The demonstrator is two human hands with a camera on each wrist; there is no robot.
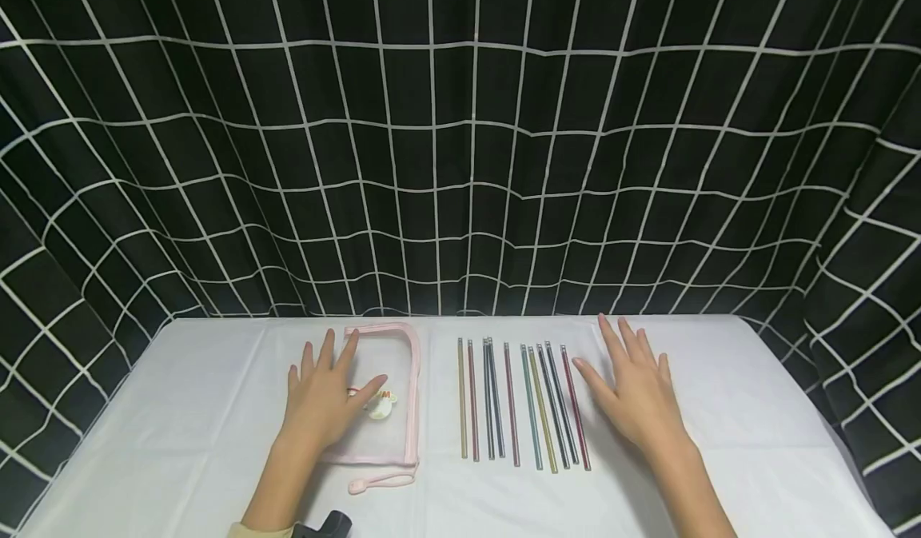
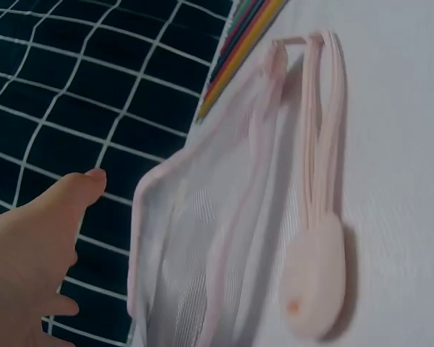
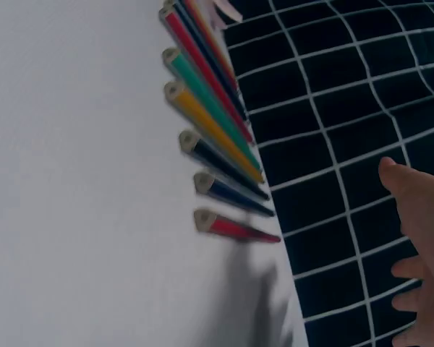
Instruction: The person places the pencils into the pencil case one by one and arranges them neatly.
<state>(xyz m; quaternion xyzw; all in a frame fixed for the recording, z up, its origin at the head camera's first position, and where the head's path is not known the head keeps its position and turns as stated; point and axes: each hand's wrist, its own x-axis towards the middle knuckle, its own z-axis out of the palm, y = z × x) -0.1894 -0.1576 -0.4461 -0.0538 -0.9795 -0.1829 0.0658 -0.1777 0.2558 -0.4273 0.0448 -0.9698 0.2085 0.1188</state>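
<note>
Black curtain patterned with a white grid hangs behind one white-covered counter. I count ten slim wooden pencils in a row: three red, four dark blue, two yellow, one green. Left of them lies one translucent, pink-edged pouch. Both hands are empty, fingers spread: the left hand over the pouch, the right hand beside the row's end.

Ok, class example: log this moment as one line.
left hand: spread, over pouch, contact unclear | right hand: spread, beside pencils | pouch: flat, left of pencils | pencils: row on white cloth, none held
</note>
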